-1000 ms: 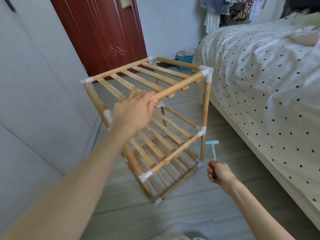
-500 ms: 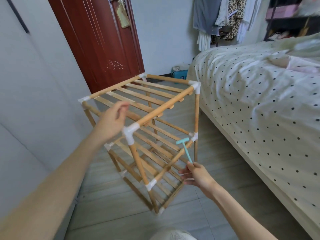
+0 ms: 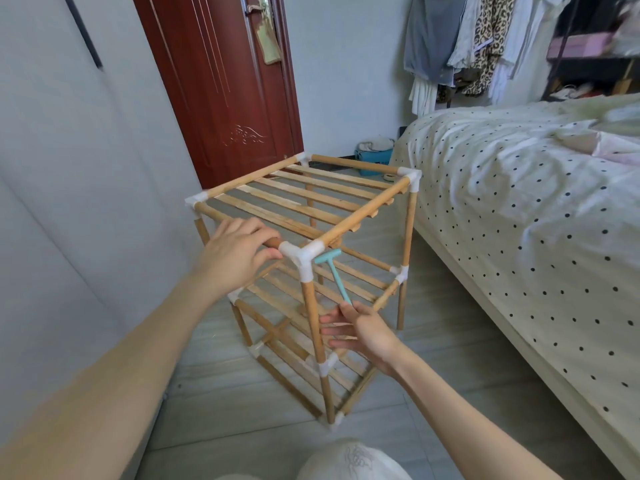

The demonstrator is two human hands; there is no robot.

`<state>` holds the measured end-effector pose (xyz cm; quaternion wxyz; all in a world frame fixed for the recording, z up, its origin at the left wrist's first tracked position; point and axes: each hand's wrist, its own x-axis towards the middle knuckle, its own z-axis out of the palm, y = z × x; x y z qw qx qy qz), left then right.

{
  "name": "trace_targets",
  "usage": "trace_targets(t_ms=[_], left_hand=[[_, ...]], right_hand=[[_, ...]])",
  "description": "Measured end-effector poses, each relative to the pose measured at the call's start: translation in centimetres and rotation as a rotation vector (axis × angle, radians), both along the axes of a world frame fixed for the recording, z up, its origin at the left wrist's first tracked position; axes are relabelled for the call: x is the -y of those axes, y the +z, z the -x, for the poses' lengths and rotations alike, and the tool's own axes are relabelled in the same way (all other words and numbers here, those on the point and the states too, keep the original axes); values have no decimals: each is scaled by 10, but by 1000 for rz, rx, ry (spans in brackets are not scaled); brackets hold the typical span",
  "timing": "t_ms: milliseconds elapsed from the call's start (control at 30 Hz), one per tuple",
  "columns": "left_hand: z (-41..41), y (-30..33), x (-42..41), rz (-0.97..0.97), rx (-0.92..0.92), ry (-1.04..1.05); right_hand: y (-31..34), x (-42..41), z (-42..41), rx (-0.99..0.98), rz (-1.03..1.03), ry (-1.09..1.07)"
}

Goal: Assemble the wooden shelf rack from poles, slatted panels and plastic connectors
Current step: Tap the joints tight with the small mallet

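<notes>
The rack [image 3: 311, 271] appears fully assembled; its top pole [image 3: 273, 242] is gripped by left fingers [image 3: 263, 237], a small hammer [image 3: 334, 275] pinched by right fingers [image 3: 346, 311].

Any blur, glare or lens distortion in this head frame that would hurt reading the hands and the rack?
Head view: soft, even daylight, no glare; the rack, left hand and right hand holding the small hammer read sharply enough. Wide-angle bending curves the door and bed at the edges; the near left forearm and upper-right clothes are smeared.
</notes>
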<state>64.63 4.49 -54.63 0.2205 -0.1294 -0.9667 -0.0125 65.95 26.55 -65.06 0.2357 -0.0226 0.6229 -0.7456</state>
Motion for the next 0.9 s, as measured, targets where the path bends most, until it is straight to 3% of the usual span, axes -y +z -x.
trace_targets(t_ms=[233,367,433,500,633,733,800,900], left_hand=[[8,-8,-95,49,-35,272],[20,2,-131,-318,88,40],[19,7,-129,-386,180,-64],[22,10,-116,-297,176,-71],[25,3,-92,108,139,94],[24,-7,-97,131,57,129],[26,-9,-103,83,12,120],[29,-12,-104,88,-38,105]], right_hand=[[-14,-41,10,13,97,-333],[-33,-72,13,42,72,-462],[-46,-86,13,73,25,-520],[-61,-95,11,108,-38,-575],[-94,-106,9,182,-216,-522],[-108,-108,16,234,-338,-349],[-109,-108,31,189,-280,-514],[-102,-107,61,237,-82,-984]])
